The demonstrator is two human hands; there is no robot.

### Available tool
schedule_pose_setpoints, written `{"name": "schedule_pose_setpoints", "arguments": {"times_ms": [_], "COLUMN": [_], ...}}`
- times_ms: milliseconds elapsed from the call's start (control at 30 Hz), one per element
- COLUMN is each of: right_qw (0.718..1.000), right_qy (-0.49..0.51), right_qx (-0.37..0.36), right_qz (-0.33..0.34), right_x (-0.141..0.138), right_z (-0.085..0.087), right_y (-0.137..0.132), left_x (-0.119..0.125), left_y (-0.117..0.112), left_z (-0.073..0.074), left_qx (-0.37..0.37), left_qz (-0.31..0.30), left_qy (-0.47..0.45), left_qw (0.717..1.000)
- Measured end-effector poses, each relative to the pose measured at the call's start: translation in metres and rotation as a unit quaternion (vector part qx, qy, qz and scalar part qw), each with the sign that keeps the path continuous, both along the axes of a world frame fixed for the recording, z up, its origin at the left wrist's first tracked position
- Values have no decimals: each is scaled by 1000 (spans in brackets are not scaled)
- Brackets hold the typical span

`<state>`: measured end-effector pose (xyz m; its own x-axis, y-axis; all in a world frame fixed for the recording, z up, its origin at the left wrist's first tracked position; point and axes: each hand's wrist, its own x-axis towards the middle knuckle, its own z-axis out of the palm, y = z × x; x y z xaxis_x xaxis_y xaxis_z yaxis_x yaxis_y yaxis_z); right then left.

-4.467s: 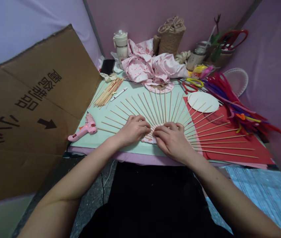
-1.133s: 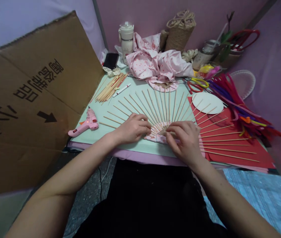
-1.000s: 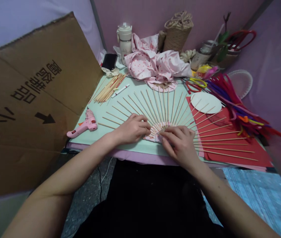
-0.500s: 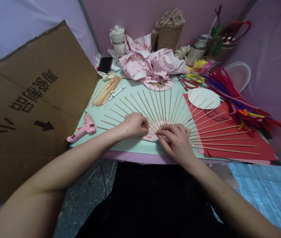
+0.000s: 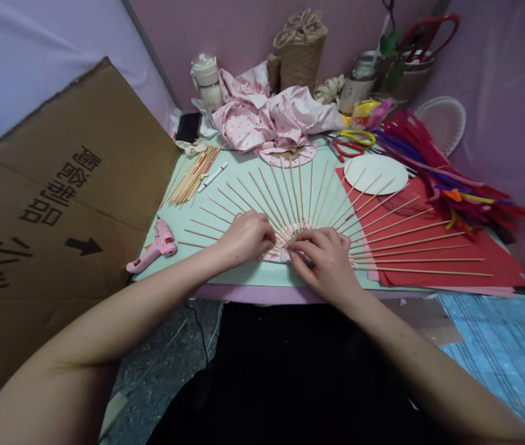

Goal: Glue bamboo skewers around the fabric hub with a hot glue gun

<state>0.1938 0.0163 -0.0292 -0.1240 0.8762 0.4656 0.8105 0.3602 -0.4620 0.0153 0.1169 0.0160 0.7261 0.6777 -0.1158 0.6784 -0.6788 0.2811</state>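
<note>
Thin wooden sticks (image 5: 300, 188) spread out like a fan across the table from a small base covered in pink-patterned cloth (image 5: 274, 254). My left hand (image 5: 249, 236) lies over the left side of this base, with its fingers curled together in a pinch. Whatever sits between those fingertips is too small to make out. On the right side of the base, my right hand (image 5: 324, 254) has its fingers bent, thumb and forefinger gripping near the middle of the fan. Both hands hide parts of the base and the inner stick ends.
At left are a pink glue gun (image 5: 155, 246), loose sticks (image 5: 196, 176), a white marker (image 5: 213, 177) and a cardboard sheet (image 5: 118, 142). Crumpled pink cloth (image 5: 271, 117) and a bottle (image 5: 206, 80) stand behind. Scissors (image 5: 357, 137), a white oval (image 5: 376, 173), pipe cleaners (image 5: 429, 154) and red paper (image 5: 485, 262) lie right.
The whole view has shifted slightly, so the table things sit a little further left. Both hands keep nearly the same place at the fan's base, fingers still bent.
</note>
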Motion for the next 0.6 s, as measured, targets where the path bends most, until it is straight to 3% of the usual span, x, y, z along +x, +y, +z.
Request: {"name": "schedule_pose_setpoints", "arguments": {"times_ms": [167,400,600], "right_qw": [1000,1000,1000], "right_qy": [-2,-6,-8], "right_qx": [0,5,2], "right_qz": [1,-3,-2], "right_x": [0,0,0], "right_z": [-1,-1,-1], "right_y": [0,-1,0], "left_x": [0,2,2], "left_y": [-2,-1,0], "left_z": [-2,-4,-4], "left_qx": [11,-22,-69], "left_qz": [-11,106,126], "left_qy": [-7,-2,1], "left_qw": [1000,994,990]}}
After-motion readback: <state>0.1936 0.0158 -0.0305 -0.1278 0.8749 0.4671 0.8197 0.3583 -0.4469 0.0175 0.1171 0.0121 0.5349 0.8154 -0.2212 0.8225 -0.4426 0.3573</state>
